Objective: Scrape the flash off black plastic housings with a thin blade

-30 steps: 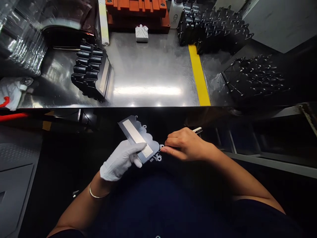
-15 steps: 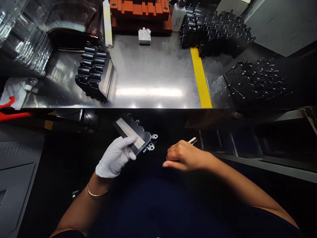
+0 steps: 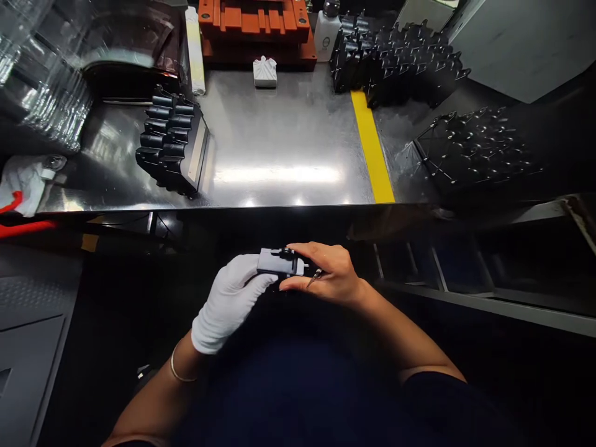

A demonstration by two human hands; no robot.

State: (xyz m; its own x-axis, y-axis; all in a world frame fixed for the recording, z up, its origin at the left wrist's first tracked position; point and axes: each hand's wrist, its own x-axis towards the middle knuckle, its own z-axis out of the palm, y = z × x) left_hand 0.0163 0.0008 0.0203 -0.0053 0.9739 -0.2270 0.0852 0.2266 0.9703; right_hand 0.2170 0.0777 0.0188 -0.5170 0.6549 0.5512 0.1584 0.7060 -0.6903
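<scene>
"Component [image 3: 270, 261] first: where is it?"

"Between my hands, in the air just off the near edge of the metal workbench [image 3: 279, 133], a narrow grey face showing. My white-gloved left hand [image 3: 233, 297] pinches its left end. My bare right hand [image 3: 333, 273] cups the right end and holds a slim pointed tool [image 3: 315, 278]; how firmly it presses on the component, I can't tell."

"What could go wrong?"

"That point sits close. A twist of my wrist could scratch the component or prick me, I'd say. If the gloved grip slips, no benchtop lies beneath."

"And around you?"

"Left on the workbench, a stack of black scalloped parts [image 3: 170, 143]; right, yellow tape [image 3: 371, 149]; far right, more black parts [image 3: 400, 65]; far centre, an orange fixture [image 3: 256, 28]."
</scene>
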